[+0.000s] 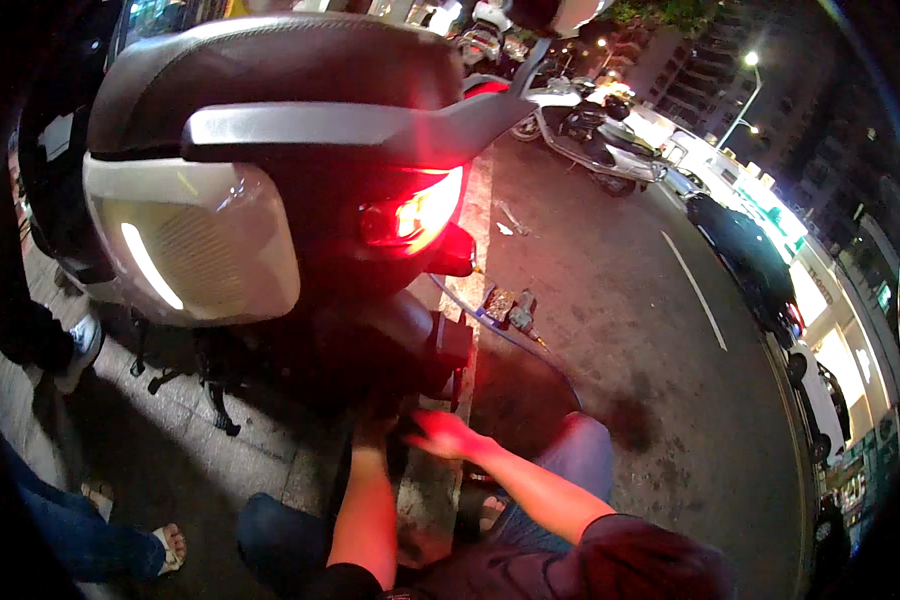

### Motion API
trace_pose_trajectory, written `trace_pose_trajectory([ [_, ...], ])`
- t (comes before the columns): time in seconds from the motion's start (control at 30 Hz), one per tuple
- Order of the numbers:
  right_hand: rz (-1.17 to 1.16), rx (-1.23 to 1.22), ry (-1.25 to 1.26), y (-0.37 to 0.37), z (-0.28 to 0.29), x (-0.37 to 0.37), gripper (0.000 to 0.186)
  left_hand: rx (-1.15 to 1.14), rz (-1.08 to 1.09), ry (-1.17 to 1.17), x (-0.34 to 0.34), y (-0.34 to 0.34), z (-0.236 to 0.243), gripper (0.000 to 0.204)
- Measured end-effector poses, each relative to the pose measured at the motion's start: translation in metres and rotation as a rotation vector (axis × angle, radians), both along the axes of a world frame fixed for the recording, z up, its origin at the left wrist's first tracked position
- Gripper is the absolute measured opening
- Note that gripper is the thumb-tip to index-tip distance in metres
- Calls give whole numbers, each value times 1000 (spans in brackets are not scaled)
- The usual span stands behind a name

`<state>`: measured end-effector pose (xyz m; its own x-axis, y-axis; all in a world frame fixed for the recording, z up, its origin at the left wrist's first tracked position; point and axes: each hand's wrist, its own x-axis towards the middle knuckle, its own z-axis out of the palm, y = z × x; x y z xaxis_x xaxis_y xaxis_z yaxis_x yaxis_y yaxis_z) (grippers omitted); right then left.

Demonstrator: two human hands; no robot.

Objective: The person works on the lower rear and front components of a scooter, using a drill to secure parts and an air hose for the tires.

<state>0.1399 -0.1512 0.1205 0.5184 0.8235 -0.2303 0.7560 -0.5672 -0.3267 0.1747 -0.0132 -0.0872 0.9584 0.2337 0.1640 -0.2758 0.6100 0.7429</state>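
Observation:
A scooter with a pale side panel (195, 240), a dark seat (270, 75) and a lit red tail light (425, 212) stands in front of me. Low behind it, my left hand (372, 428) reaches into deep shadow by the wheel area; its fingers are hidden. Close beside it on the right, my right hand (444, 435) is lit red, with its fingers curled at a dark part. Whatever lies between those fingers is too dark to make out. A squarish dark part (453, 345) of the scooter's rear sits just above my right hand.
On the ground right of the scooter lie a small power tool (518, 310) and a blue hose (500, 330). At left, another person's sandalled foot (170, 550) and a sneaker (85, 345) are close. Parked scooters (600, 145) and cars (745, 255) line the road beyond.

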Motion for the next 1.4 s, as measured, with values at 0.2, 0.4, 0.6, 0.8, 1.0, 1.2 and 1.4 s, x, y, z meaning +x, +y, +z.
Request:
trace_pose_trajectory([
  [0.2,-9,38,29,32,-37,23,53,-762,17,57,-41,-4,57,43],
  [0.4,-166,273,-77,55,-103,57,47,-879,-61,78,-11,2,22,45],
  [0.6,-217,309,-77,52,-97,66,45,-940,-110,119,9,-8,9,47],
  [0.8,-256,369,8,58,-117,52,44,-945,-71,207,-10,2,-7,48],
  [1.0,-460,582,268,61,-170,84,42,-879,18,398,-22,2,31,50],
  [1.2,-218,391,-266,69,-143,57,37,-1476,-498,20,-10,26,-33,40],
  [1.4,-354,467,-100,88,-117,42,44,-1161,-324,6,6,27,-58,42],
])
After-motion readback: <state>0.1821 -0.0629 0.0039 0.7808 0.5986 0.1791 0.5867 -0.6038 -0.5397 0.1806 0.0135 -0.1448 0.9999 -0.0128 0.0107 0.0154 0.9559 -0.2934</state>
